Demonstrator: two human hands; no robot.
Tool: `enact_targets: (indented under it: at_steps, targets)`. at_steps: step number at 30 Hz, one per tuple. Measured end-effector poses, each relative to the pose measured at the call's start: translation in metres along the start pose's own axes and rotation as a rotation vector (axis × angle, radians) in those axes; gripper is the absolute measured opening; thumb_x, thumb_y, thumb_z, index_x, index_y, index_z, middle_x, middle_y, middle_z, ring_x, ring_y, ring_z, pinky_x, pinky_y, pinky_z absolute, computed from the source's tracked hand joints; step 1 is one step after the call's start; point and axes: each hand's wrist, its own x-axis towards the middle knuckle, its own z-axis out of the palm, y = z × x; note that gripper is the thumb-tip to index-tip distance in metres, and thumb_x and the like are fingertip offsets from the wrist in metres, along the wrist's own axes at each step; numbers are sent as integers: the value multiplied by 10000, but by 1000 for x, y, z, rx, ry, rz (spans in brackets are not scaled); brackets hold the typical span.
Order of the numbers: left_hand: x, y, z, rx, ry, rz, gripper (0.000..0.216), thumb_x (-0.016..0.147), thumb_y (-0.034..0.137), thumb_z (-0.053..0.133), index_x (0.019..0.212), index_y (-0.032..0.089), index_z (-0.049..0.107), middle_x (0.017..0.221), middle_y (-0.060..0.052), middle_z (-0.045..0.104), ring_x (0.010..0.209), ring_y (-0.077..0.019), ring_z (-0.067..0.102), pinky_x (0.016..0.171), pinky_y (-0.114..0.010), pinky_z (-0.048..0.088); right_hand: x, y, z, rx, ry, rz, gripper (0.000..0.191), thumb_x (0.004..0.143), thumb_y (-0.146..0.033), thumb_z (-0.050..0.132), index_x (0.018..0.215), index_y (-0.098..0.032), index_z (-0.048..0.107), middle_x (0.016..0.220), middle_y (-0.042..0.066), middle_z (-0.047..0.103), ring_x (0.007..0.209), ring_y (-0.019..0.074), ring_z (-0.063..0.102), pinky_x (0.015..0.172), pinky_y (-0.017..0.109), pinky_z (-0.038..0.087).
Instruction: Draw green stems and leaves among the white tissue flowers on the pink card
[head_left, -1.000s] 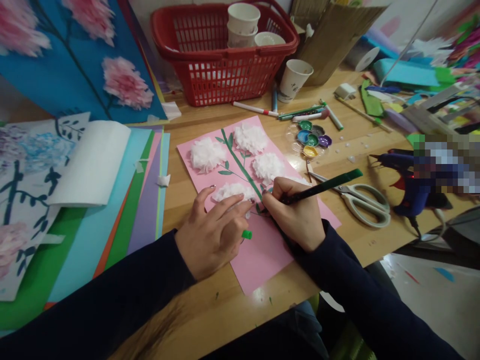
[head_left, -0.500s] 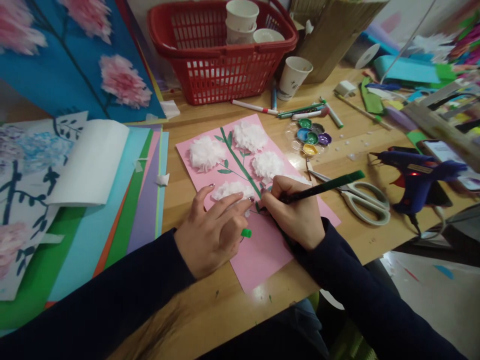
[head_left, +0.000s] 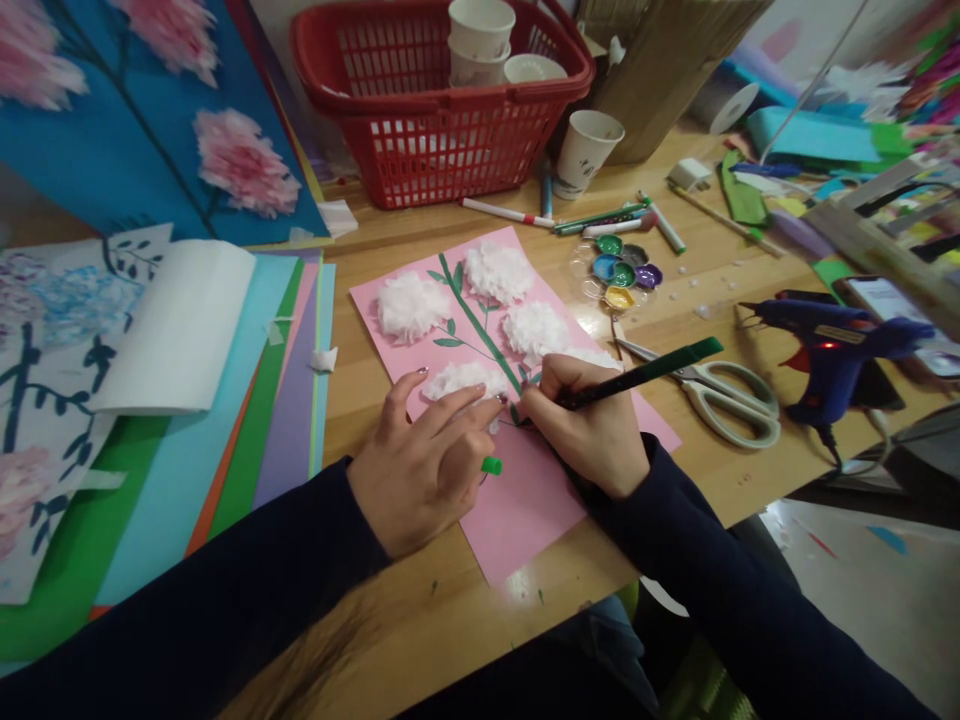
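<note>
My right hand (head_left: 589,420) grips a green marker (head_left: 645,372), its tip end low by the painted green stem (head_left: 480,325) on a pink sheet of paper (head_left: 517,520). The tip itself is hidden behind the fingers. My left hand (head_left: 431,460) rests on the sheet with some fingers stretched over the lower white paper flower (head_left: 461,380). Its index finger is bent toward the thumb, and a green marker cap (head_left: 491,466) pokes out between them. More fluffy white flowers (head_left: 412,305) and small green leaves lie along the stem.
Right of the sheet lie scissors (head_left: 731,400), a glue gun (head_left: 832,345) with a red light, and a paint palette (head_left: 619,272). Behind stand a red basket (head_left: 450,150) and a paper cup (head_left: 589,150). Coloured paper sheets (head_left: 292,400) are stacked at left.
The marker's upper end has dipped and shifted slightly left as my right hand moved a little. My left hand stays in place; the whole view has shifted marginally.
</note>
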Motion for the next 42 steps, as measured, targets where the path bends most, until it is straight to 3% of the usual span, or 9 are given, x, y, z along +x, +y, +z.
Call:
enact_targets:
  at_steps: [8, 14, 33, 39, 42]
  targets:
    - [-1, 0, 0, -5, -10, -2, 182, 844, 79, 491, 973, 196, 438, 1286, -124, 629, 1237, -247, 550, 1076, -552, 218, -1, 3, 2, 18, 32, 108, 283, 697, -99, 532, 533, -219, 336, 480, -77, 322, 463, 74, 325, 454, 227, 269]
    - [-1, 0, 1, -6, -13, -4, 179, 848, 82, 487, 969, 200, 428, 1287, -129, 628, 1236, -252, 550, 1066, -559, 225, 0, -1, 0, -9, 8, 21, 313, 659, -95, 520, 503, -220, 280, 472, -83, 267, 455, 62, 254, 430, 216, 223]
    - [-1, -1, 1, -12, 19, 6, 196, 827, 51, 469, 959, 194, 437, 1264, -128, 642, 1206, -261, 575, 1053, -561, 238, -1, 1, -1, 48, -5, 54, 312, 655, -89, 534, 494, -219, 301, 468, -83, 281, 452, 64, 264, 431, 224, 225]
    - [-2, 1, 3, -48, 41, -30, 214, 839, 72, 516, 983, 210, 437, 1318, -118, 606, 1257, -255, 529, 1087, -559, 198, -3, -5, -15, 245, 264, 85, 363, 725, -154, 619, 475, -216, 363, 401, -82, 363, 382, 69, 336, 417, 229, 282]
    - [-4, 2, 3, -16, 96, -90, 235, 837, 106, 552, 992, 218, 414, 1414, -184, 496, 1340, -279, 431, 1082, -569, 217, -2, -3, -30, 165, 298, 60, 378, 773, -203, 656, 502, -216, 392, 411, -78, 383, 394, 80, 377, 431, 237, 299]
